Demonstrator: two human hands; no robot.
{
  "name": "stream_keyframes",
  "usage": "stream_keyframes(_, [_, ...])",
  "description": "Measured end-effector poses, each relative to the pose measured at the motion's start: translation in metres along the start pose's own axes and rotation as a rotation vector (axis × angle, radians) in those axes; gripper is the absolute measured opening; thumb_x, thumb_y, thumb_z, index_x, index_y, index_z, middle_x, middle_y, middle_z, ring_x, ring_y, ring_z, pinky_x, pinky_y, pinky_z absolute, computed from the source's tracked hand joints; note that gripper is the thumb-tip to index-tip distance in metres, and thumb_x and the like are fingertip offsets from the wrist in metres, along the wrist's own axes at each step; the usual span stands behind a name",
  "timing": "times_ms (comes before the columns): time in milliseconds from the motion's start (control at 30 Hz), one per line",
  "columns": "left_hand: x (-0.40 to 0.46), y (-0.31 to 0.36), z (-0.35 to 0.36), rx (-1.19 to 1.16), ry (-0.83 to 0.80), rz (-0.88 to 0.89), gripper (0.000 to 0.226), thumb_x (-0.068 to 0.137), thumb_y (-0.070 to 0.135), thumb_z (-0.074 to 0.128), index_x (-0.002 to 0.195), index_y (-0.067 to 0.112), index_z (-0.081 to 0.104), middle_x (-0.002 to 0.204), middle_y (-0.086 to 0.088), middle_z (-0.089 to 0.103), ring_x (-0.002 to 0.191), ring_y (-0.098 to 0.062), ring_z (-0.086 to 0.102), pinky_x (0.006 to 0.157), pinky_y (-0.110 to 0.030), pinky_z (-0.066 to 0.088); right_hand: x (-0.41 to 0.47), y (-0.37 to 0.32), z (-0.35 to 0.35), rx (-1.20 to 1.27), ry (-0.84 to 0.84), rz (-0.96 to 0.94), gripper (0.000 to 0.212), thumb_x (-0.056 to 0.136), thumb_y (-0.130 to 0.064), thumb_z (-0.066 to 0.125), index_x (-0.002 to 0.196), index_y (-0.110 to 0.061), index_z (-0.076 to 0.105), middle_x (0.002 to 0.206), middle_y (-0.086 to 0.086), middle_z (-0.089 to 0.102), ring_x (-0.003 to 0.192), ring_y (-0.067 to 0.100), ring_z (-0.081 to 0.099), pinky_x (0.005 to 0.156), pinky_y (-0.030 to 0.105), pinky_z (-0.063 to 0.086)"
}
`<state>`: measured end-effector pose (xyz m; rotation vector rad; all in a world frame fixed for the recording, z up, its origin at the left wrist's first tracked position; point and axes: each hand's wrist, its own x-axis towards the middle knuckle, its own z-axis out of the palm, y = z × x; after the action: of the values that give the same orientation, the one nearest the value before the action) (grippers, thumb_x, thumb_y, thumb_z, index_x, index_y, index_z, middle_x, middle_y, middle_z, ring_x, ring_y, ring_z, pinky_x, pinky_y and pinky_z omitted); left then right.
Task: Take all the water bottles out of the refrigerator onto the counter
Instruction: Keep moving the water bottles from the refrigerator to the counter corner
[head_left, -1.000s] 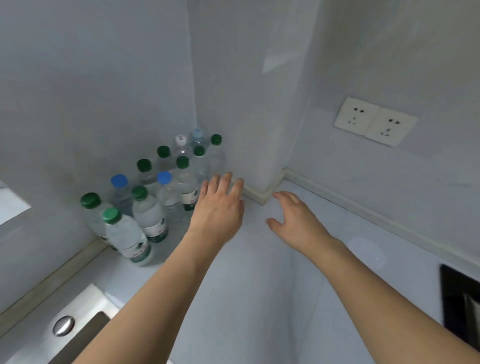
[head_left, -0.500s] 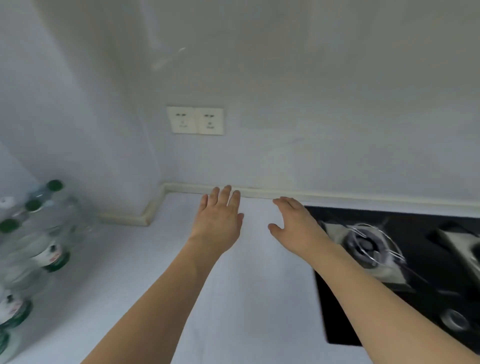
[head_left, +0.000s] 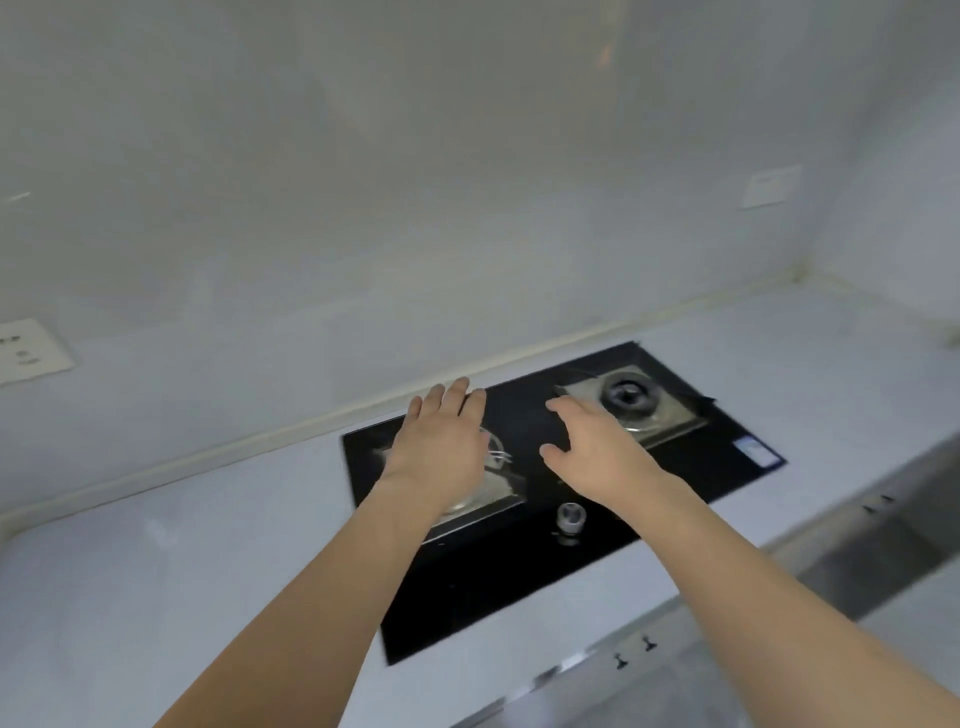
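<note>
Both hands empty. Left hand (head_left: 441, 447) flat, fingers straight and together, palm down, over the left burner (head_left: 496, 457). Right hand (head_left: 597, 452) loosely spread, thumb out, above the glass between the two burners. Whether either palm touches the hob (head_left: 519, 587) I can't tell; the frame is smeared.

No bottles in view, and no fridge. I see only counter (head_left: 182, 561), black hob, wall with a socket (head_left: 28, 353) at far left, and a steel edge at lower right that I can't identify. So I can't place the task's things from here.

Risks as I read them:
- Arms are stretched out over the cooktop. If a burner was recently lit, a forearm dropped onto the right burner (head_left: 628, 397) or its metal plate would burn. No flame is visible.
- The knob (head_left: 570, 518) sits just below the right wrist. A sleeve-less forearm dragging back across it could turn it and open the gas.
- The blur suggests a fast-moving head. Moving this quickly with hands leading, fingers could clip the wall upstand or the wire pan support under the left hand.
- With the fridge out of sight, I'd judge the next grab unplanned; reaching in blind could topple bottles.
- Setting later bottles near the hob would put plastic beside a heat source. Keep them on bare counter to the left.
</note>
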<state>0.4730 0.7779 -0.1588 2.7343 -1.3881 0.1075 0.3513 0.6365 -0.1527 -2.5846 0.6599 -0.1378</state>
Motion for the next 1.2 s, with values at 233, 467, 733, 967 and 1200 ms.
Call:
stream_keyframes(233, [0.052, 0.154, -0.005, -0.001, 0.011, 0.228, 0.055, 0.102, 0.034, 0.033, 0.151, 0.015, 0.02, 0.159, -0.007, 0.015, 0.145, -0.029, 0.015, 0.118, -0.045, 0.015, -0.063, 0.123, -0.076, 0.017, 0.145, 0.186, 0.058, 0.093, -0.025, 0.056, 0.146, -0.015, 0.035, 0.15, 0.002, 0.036, 0.139, 0.019, 0.03, 0.114, 0.035, 0.028])
stream_keyframes(467, [0.084, 0.274, -0.009, -0.017, 0.015, 0.446, 0.054, 0.102, 0.033, 0.032, 0.151, 0.014, 0.021, 0.159, -0.009, 0.015, 0.146, -0.029, 0.014, 0.118, -0.046, 0.015, -0.12, 0.211, -0.124, 0.037, 0.251, 0.374, 0.057, 0.094, -0.023, 0.051, 0.147, -0.012, 0.032, 0.151, 0.002, 0.032, 0.139, 0.02, 0.03, 0.111, 0.027, 0.024])
stream_keyframes(733, [0.117, 0.381, -0.005, -0.002, 0.016, 0.657, 0.054, 0.102, 0.033, 0.031, 0.151, 0.013, 0.018, 0.16, -0.01, 0.012, 0.145, -0.03, 0.015, 0.118, -0.046, 0.013, -0.158, 0.292, -0.156, 0.043, 0.352, 0.559, 0.06, 0.092, -0.026, 0.053, 0.147, -0.012, 0.033, 0.152, 0.003, 0.032, 0.141, 0.02, 0.027, 0.114, 0.031, 0.025])
stream_keyframes(967, [0.166, 0.464, 0.011, -0.035, -0.001, 0.786, 0.053, 0.102, 0.032, 0.031, 0.15, 0.013, 0.02, 0.159, -0.01, 0.015, 0.144, -0.03, 0.017, 0.117, -0.046, 0.015, -0.164, 0.361, -0.188, 0.025, 0.38, 0.682, 0.058, 0.093, -0.024, 0.052, 0.146, -0.011, 0.032, 0.151, 0.006, 0.034, 0.138, 0.023, 0.032, 0.113, 0.031, 0.025])
stream_keyframes(1200, [0.236, 0.547, 0.022, -0.069, -0.014, 0.854, 0.052, 0.101, 0.032, 0.033, 0.149, 0.012, 0.024, 0.157, -0.011, 0.02, 0.142, -0.029, 0.021, 0.117, -0.045, 0.017, -0.146, 0.442, -0.232, 0.014, 0.411, 0.762, 0.059, 0.094, -0.024, 0.052, 0.148, -0.013, 0.031, 0.154, 0.004, 0.029, 0.142, 0.02, 0.026, 0.113, 0.027, 0.021])
